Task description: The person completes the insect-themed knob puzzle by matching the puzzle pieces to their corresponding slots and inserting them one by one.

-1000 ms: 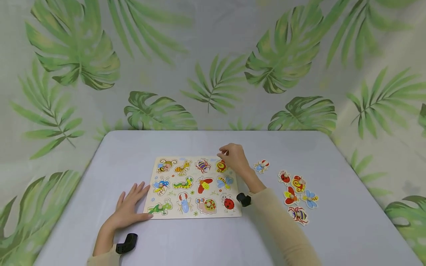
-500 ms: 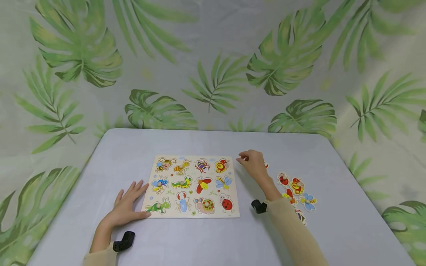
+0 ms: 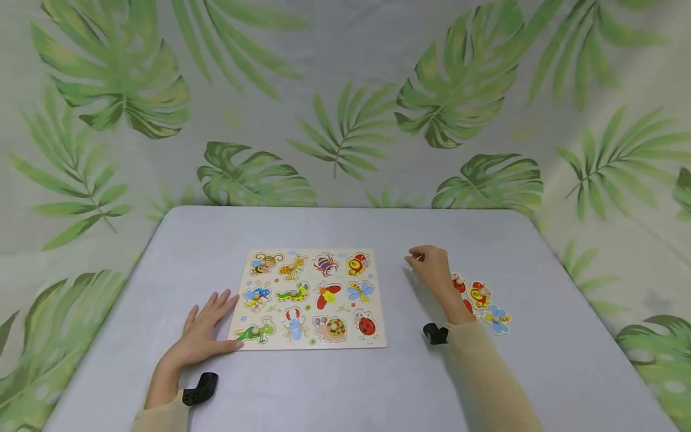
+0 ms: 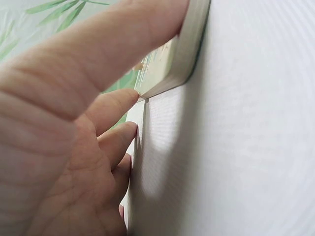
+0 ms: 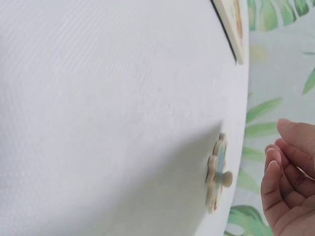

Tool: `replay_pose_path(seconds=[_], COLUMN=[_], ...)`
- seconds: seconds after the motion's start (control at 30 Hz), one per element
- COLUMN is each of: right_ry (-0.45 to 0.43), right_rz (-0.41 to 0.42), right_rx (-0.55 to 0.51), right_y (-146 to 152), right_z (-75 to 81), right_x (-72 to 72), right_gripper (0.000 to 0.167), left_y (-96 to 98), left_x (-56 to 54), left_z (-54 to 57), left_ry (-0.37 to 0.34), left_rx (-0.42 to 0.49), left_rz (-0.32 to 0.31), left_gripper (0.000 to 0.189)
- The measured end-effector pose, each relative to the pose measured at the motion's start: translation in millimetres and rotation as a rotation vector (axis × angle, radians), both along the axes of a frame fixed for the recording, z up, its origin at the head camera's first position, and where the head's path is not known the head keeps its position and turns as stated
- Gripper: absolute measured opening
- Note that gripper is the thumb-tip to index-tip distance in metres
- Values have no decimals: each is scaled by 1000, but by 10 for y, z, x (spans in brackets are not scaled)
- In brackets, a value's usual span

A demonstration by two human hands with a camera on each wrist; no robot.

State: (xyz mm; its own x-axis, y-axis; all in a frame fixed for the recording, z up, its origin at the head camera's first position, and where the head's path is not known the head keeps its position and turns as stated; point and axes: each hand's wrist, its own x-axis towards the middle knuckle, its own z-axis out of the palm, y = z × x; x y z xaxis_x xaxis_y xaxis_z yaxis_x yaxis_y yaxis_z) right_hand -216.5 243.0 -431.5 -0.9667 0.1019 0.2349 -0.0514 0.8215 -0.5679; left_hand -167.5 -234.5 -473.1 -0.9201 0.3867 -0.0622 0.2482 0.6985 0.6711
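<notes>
A wooden insect puzzle board point(image 3: 318, 312) lies on the table. Along its left edge rests my left hand point(image 3: 202, 330), fingers spread and straight; in the left wrist view the thumb point(image 4: 113, 42) lies on the board's corner. My right hand point(image 3: 432, 267) hovers right of the board, its fingers loosely curled with nothing between them. Under it, mostly covered in the head view, is a beetle piece; the right wrist view shows this knobbed puzzle piece point(image 5: 217, 169) flat on the table, apart from the fingers point(image 5: 273, 189).
Knobbed pieces, such as a caterpillar point(image 3: 293, 292) and a snail point(image 3: 330, 329), sit in the board. Right of my hand lie a ladybug piece point(image 3: 459, 282), a butterfly piece point(image 3: 480, 294) and a blue-winged insect piece point(image 3: 497, 319). My right sleeve point(image 3: 486, 372) covers others.
My right hand has moved right, from the board's upper right corner to over the beetle piece, uncovering the corner. The left hand stays at the board's edge.
</notes>
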Motion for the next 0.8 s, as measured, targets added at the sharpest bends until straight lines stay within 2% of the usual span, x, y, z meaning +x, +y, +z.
replay_pose_path(seconds=[0.17, 0.43, 0.8], right_ry=[3, -54, -95], right_rz=[-23, -59, -44], right_rx=[5, 17, 12], right_y=[123, 268, 387], right_z=[-60, -117, -214], right_x=[0, 59, 1], right_gripper=[21, 22, 21], left_y=[24, 30, 20], left_x=[29, 70, 32], left_z=[-23, -54, 3], left_ry=[0, 10, 29], left_rx=[3, 15, 3], left_rz=[9, 13, 27], left_gripper=[95, 94, 94])
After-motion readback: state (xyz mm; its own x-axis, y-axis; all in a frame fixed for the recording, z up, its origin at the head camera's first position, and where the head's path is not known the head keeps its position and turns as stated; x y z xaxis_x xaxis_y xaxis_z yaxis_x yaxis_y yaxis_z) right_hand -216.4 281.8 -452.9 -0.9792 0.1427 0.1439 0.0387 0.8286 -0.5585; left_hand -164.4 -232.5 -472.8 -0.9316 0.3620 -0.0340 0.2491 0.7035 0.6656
